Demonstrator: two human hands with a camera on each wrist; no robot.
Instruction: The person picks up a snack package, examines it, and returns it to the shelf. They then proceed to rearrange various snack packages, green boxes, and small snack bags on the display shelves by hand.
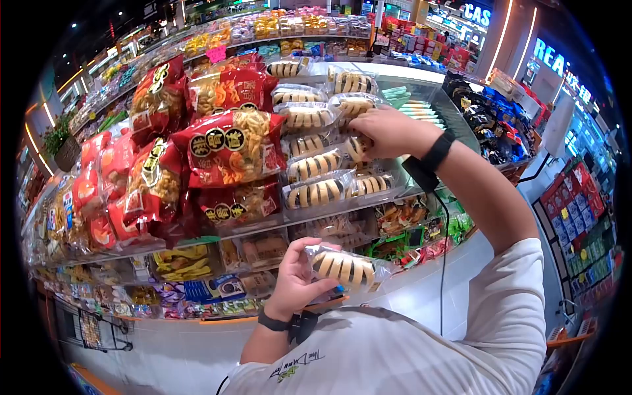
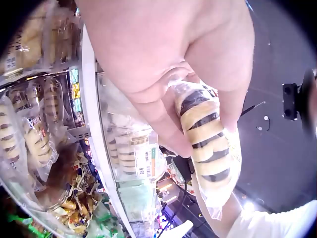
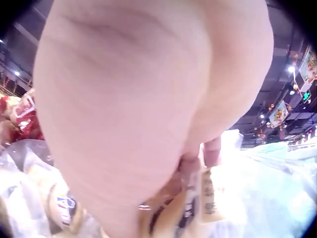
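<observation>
My left hand [image 1: 299,280] holds a clear-wrapped striped bread [image 1: 345,268] in front of the shelf, thumb on one side and fingers on the other. The left wrist view shows that bread [image 2: 207,141] gripped by the hand [image 2: 173,59]. My right hand [image 1: 388,131] reaches down onto the rows of wrapped striped breads [image 1: 316,164] on the display. In the right wrist view the hand [image 3: 143,99] has its fingertips at a wrapped bread [image 3: 168,215] with a printed label; how firmly they hold it cannot be told.
Red snack bags [image 1: 230,148] are piled left of the breads. Right of them lie pale green packets [image 1: 418,108] and dark-wrapped goods [image 1: 490,125]. Packaged goods fill a lower shelf [image 1: 191,263]. A dark cable [image 1: 444,263] hangs by the right arm.
</observation>
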